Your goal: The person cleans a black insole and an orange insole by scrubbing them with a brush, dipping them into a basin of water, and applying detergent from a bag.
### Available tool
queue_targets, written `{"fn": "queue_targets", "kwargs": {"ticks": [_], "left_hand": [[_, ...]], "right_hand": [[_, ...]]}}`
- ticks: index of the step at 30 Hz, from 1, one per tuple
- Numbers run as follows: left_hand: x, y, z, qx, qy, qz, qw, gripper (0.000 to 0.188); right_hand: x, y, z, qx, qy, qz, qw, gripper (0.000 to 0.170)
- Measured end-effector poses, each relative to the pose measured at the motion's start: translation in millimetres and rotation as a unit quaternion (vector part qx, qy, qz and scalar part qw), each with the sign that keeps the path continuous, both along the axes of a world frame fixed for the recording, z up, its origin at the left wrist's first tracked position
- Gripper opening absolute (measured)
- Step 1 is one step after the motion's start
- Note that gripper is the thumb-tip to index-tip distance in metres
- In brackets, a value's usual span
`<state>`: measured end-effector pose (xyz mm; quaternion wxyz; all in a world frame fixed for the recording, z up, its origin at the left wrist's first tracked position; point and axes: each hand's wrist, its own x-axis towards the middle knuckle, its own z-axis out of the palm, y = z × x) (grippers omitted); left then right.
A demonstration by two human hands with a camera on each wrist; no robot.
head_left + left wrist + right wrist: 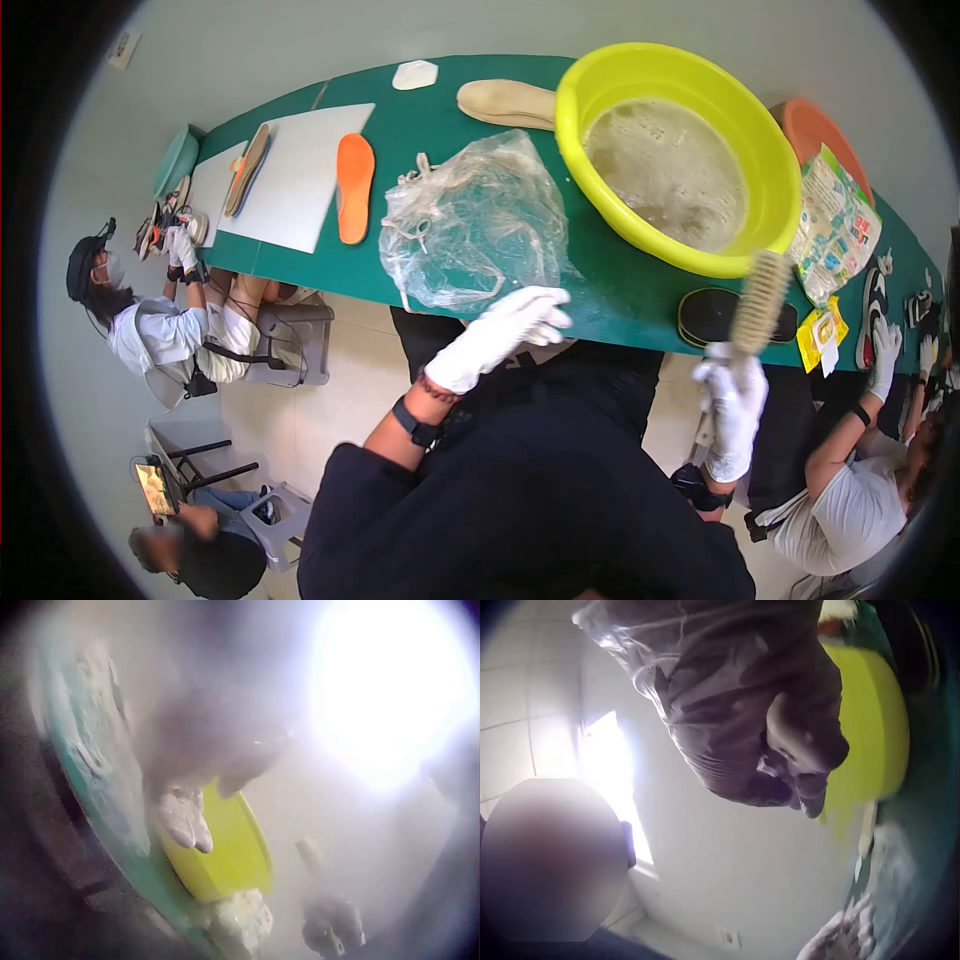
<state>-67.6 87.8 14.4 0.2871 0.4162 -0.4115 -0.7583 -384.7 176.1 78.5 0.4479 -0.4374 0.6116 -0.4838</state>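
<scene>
In the head view my white-gloved right hand [735, 415] grips a brush [762, 300] with pale bristles, held up past the table's front edge. The gloved left hand [505, 335] has its fingers loosely bent, holding nothing, just in front of a clear, crumpled plastic bag [480, 225]. Behind the brush stands a yellow-green basin [590, 185] of cloudy, foamy water. The left wrist view, hazy, shows the left hand [195, 780] before the basin [240, 847]. From the right wrist the curled right hand [742, 705] is seen close up, the brush hidden.
A dark oval object [708, 316], a yellow packet [822, 335] and a printed bag [838, 225] lie on the right. Insoles [355, 190] and white boards [290, 200] are on the left. People sit at both sides, with a stool [300, 345] at left.
</scene>
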Motion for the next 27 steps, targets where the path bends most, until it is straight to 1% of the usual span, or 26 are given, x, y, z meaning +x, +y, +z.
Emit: {"fn": "queue_targets", "kwargs": {"ticks": [2,3,4,5,6,8,10,11,12,13,14,16,18,19,20,21,23,26,27], "left_hand": [[36.8,10.2,-11.4,-0.001,0.007,0.081,0.997,0.043],[55.4,15.9,-23.4,0.006,0.018,0.118,0.993,0.045],[70.8,20.0,-31.4,0.012,0.029,0.157,0.987,0.046],[82.2,25.6,-28.5,0.011,0.026,0.197,0.980,0.049],[94.5,31.3,-29.9,0.006,0.027,0.225,0.974,0.049],[117.6,39.8,-35.1,-0.003,0.030,0.278,0.960,0.049],[135.9,43.5,-34.2,-0.012,-0.009,0.316,0.949,0.049],[148.8,42.9,-36.7,-0.011,-0.025,0.324,0.946,0.049],[160.8,41.8,-37.9,-0.010,-0.042,0.332,0.942,0.048],[172.2,37.7,-37.1,-0.012,-0.066,0.342,0.937,0.046],[185.5,27.0,-36.4,0.022,-0.111,0.344,0.932,0.045],[206.7,14.9,-28.0,-0.014,-0.166,0.356,0.919,0.037],[223.4,2.5,-19.2,-0.075,-0.181,0.360,0.912,0.037],[234.7,-6.1,-22.1,-0.096,-0.163,0.360,0.913,0.042],[237.2,-12.7,-18.5,-0.101,-0.169,0.373,0.907,0.040],[236.0,-17.6,-11.9,-0.094,-0.178,0.375,0.905,0.041],[232.9,-27.8,-3.4,-0.082,-0.186,0.371,0.906,0.043],[221.6,-33.1,-10.1,-0.055,-0.178,0.354,0.916,0.046],[218.1,-32.2,-14.3,-0.063,-0.169,0.345,0.921,0.045]], "right_hand": [[40.3,-22.7,21.9,0.087,0.031,0.153,0.984,0.021],[54.2,-35.0,10.2,0.048,0.081,0.218,0.971,0.023],[68.8,-49.4,-3.3,0.007,0.131,0.285,0.950,0.025],[87.5,-63.3,-2.4,0.065,0.143,0.309,0.938,0.029],[103.0,-75.5,-7.6,0.097,0.126,0.321,0.934,0.030],[126.1,-100.9,-20.0,0.116,0.154,0.349,0.917,0.036],[142.1,-113.8,-21.8,0.037,0.179,0.361,0.915,0.049],[145.8,-116.5,-16.4,-0.011,0.242,0.367,0.898,0.057],[148.0,-117.2,-13.1,-0.069,0.266,0.365,0.889,0.059],[149.1,-119.3,8.0,-0.112,0.347,0.389,0.846,0.058],[148.8,-121.1,37.0,-0.153,0.420,0.407,0.797,0.057],[141.4,-124.0,74.9,-0.244,0.508,0.435,0.702,0.057],[148.5,-109.6,134.5,-0.216,0.605,0.437,0.630,0.043],[149.3,-101.9,154.4,-0.234,0.615,0.439,0.612,0.037],[150.1,-94.1,174.3,-0.252,0.625,0.440,0.594,0.031],[150.6,-88.4,190.9,-0.271,0.632,0.438,0.579,0.031],[151.5,-78.6,204.3,-0.301,0.633,0.435,0.565,0.031],[155.5,-74.0,217.5,-0.328,0.630,0.436,0.554,0.031],[157.0,-73.8,219.5,-0.330,0.626,0.436,0.555,0.031]]}}
